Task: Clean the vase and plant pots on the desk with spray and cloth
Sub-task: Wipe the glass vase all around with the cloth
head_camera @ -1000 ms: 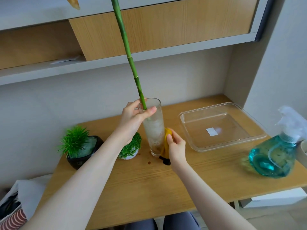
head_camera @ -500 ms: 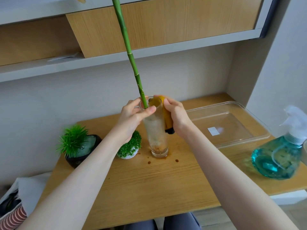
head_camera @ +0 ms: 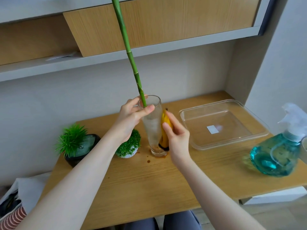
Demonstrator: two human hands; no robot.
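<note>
Two hands worked the glass vase [head_camera: 152, 128] mid-desk [head_camera: 149, 183]: left hand [head_camera: 131, 120] gripped its rim beside the green stem [head_camera: 132, 63], right hand [head_camera: 177, 138] pinched a yellow cloth [head_camera: 164, 128] against its side. Two plant pots [head_camera: 78, 146] [head_camera: 128, 147] stood left; clear tray [head_camera: 222, 141] and spray bottle [head_camera: 277, 155] right.

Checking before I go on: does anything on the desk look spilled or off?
Yes. Brown drops spot the desk beside the glass vase's base, and brown residue sits inside its bottom. Nothing else stands out.

Soft even daylight, faint shadows, wide-angle bowing — spray bottle [head_camera: 277, 153] blurred
</note>
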